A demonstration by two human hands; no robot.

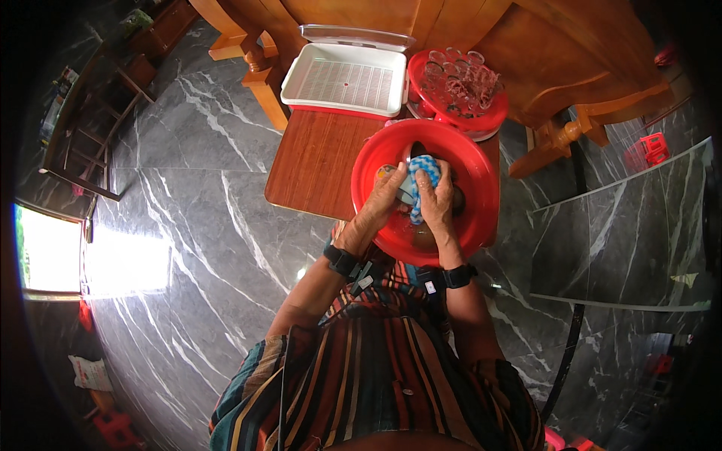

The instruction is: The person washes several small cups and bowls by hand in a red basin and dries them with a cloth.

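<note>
Over a red plastic basin [479, 163], my left hand [379, 202] grips a pale, smooth piece of dishware [405, 193], mostly hidden by my fingers and the cloth. My right hand [437, 198] presses a blue-and-white scrubbing cloth [424, 164] against that piece. One end of the cloth hangs down between my two hands. Inside the basin, a dark rounded item with a shiny rim [416, 150] shows behind the cloth. A piece with a coloured pattern [384, 171] peeks out beside my left fingers. Other things lower in the basin are too dim to name.
The basin sits on a small wooden table [318, 163]. At its back stands a white slotted drain tray [344, 84] with a clear lid [356, 36] raised behind. A red tray [496, 115] holds several clear glasses [435, 67] and a reddish mesh scrubber [476, 87]. Wooden furniture [361, 14] rises beyond.
</note>
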